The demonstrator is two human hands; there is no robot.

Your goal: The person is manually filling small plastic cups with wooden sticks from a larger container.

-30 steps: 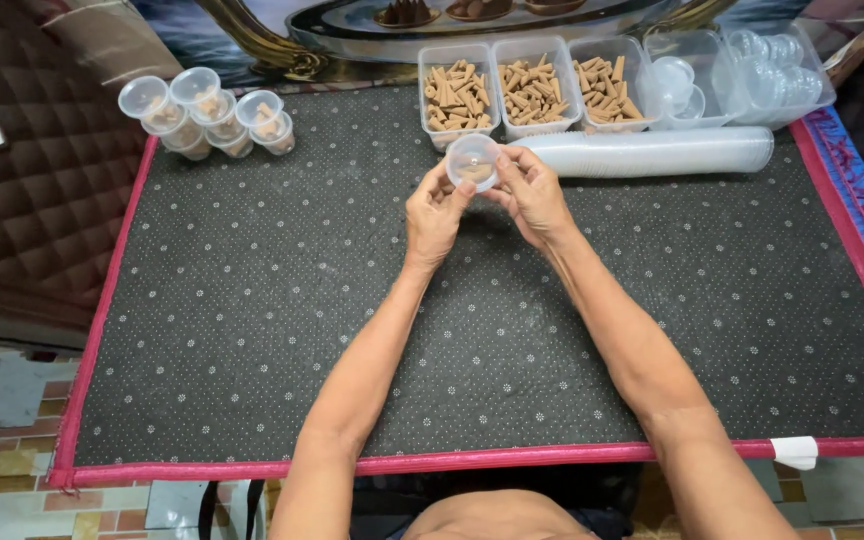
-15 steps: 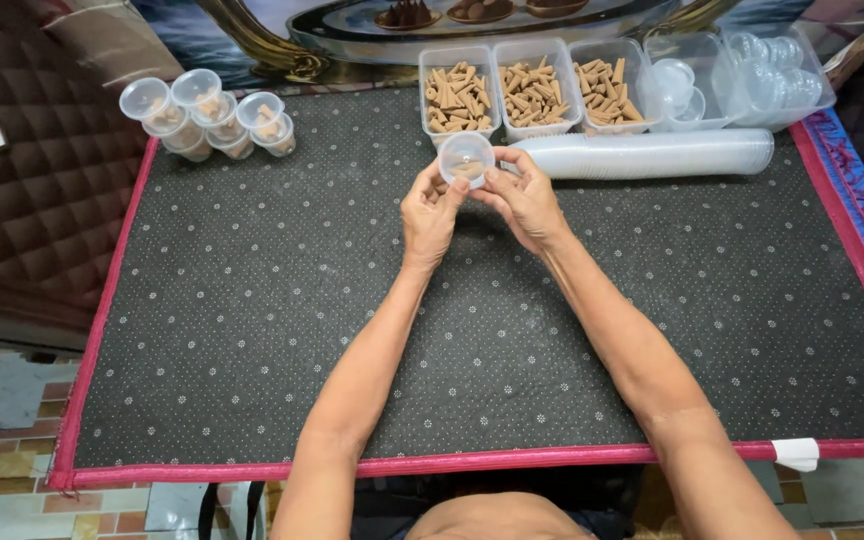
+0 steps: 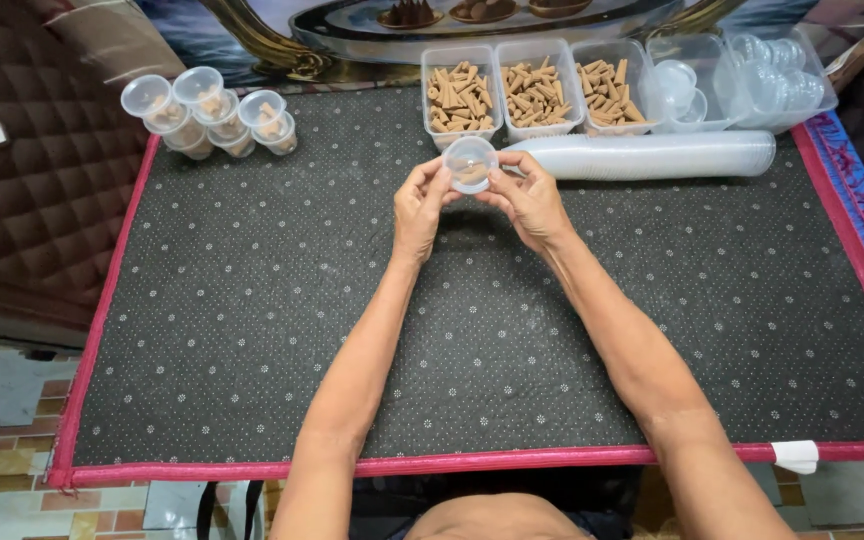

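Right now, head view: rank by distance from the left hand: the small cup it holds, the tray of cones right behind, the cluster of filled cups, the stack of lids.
1. small cup, held by left hand and right hand.
2. tray of cones, just behind.
3. stack of lids lying to the right and cluster of filled cups at far left: too close to call.

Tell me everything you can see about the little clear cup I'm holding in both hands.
The cup is small, round and see-through, plastic by the look of it. It seems capped with a clear lid, and something brownish shows inside, too blurred to name. The left hand and right hand pinch it between their fingertips from either side. It is held above the dark dotted mat, just in front of the trays of brown pieces, not resting on anything.
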